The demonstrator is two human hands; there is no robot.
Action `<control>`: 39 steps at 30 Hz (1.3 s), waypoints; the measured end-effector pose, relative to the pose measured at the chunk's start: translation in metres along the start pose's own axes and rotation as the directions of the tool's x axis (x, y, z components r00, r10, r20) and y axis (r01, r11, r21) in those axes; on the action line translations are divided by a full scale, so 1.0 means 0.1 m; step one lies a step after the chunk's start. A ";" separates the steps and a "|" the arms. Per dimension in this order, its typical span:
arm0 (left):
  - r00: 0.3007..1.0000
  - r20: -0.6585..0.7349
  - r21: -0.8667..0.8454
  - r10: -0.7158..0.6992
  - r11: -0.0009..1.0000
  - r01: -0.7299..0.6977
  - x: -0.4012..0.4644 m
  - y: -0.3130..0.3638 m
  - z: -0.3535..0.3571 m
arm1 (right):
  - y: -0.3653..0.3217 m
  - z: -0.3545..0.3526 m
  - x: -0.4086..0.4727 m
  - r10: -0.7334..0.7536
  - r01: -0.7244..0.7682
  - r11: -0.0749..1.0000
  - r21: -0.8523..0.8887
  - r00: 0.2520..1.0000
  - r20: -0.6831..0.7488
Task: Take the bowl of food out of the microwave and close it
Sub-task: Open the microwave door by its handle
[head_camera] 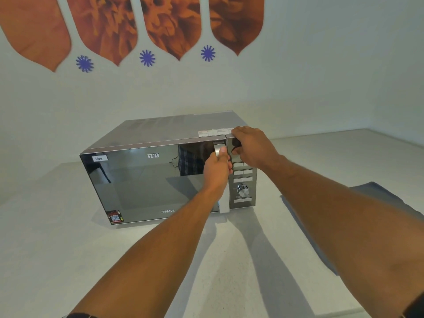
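Microwave (160, 175) sits lengthwise across the bench (46, 249), door shut, facing the person. Left hand (216, 168) fingers wrap its upright handle (219, 149); right hand (251, 145) presses the microwave's top-right corner, loosely curled. Bowl unseen.

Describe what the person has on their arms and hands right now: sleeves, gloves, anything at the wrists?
Left hand and right hand are bare: no gloves or rings visible. Forearms are uncovered, no sleeves in view. A dark edge at the frame's bottom corners is unidentifiable.
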State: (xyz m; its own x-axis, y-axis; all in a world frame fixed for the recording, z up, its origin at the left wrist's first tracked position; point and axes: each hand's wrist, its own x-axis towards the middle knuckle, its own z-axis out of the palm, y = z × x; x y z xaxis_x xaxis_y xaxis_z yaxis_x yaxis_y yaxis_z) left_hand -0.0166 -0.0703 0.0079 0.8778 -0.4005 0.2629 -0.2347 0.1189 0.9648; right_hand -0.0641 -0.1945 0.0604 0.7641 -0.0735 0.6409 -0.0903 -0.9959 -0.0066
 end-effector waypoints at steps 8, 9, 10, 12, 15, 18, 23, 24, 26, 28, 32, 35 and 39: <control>1.000 -0.011 0.018 0.001 1.000 0.000 -0.27 0.06 -0.10 | -0.03 -0.04 0.02 0.035 -0.034 0.999 -0.018 0.997 0.067; 1.000 -0.014 0.028 -0.004 1.000 0.005 -0.31 0.09 -0.11 | -0.05 -0.05 0.00 0.048 -0.047 0.999 -0.020 0.997 0.067; 1.000 -0.017 0.031 -0.005 0.999 0.006 -0.35 0.10 -0.13 | -0.09 -0.05 -0.02 0.055 -0.055 0.998 0.006 0.998 0.041; 0.999 -0.033 0.034 0.007 0.999 -0.006 -0.45 0.11 -0.14 | -0.19 -0.05 -0.12 0.087 -0.076 0.983 0.169 0.994 -0.061; 0.965 -0.196 0.169 0.173 0.976 -0.141 -0.66 0.10 -0.15 | -0.38 -0.06 -0.28 0.251 -0.195 0.827 0.527 0.967 -0.036; 0.808 -0.297 0.403 0.509 0.834 -0.378 -0.94 0.08 -0.16 | -0.52 -0.07 -0.35 0.344 -0.292 0.652 0.700 0.936 0.070; 0.893 -0.067 0.373 0.445 0.841 -0.391 -1.37 -0.03 -0.05 | -0.63 -0.19 -0.44 0.406 -0.286 0.500 0.817 0.911 0.070; 0.920 -0.022 0.368 0.391 0.859 -0.357 -1.42 -0.06 -0.04 | -0.66 -0.21 -0.47 0.401 -0.280 0.495 0.823 0.913 0.070; 0.955 0.045 0.357 0.294 0.888 -0.290 -1.51 -0.09 -0.04 | -0.71 -0.24 -0.51 0.393 -0.274 0.470 0.839 0.916 0.079; 0.975 0.071 0.363 0.212 0.905 -0.223 -1.58 -0.10 -0.05 | -0.78 -0.28 -0.55 0.394 -0.279 0.427 0.860 0.914 0.100; 0.987 0.104 0.435 0.119 0.887 -0.153 -1.73 -0.08 -0.07 | -0.94 -0.34 -0.64 0.393 -0.297 0.382 0.875 0.909 0.137; 0.982 0.145 0.489 0.121 0.854 -0.177 -1.90 -0.10 -0.06 | -1.07 -0.35 -0.72 0.405 -0.325 0.380 0.866 0.900 0.161; 0.978 0.152 0.571 0.145 0.795 -0.207 -2.13 -0.15 -0.09 | -1.24 -0.33 -0.83 0.407 -0.347 0.356 0.868 0.894 0.191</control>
State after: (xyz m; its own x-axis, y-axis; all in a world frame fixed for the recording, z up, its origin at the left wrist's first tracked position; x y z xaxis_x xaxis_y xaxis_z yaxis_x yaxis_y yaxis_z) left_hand -0.1964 0.0219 -0.0626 0.7604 -0.5127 0.3987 -0.6066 -0.3411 0.7181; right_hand -0.1376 -0.0633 0.0337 0.7678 -0.4806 0.4237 0.2569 -0.3749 -0.8908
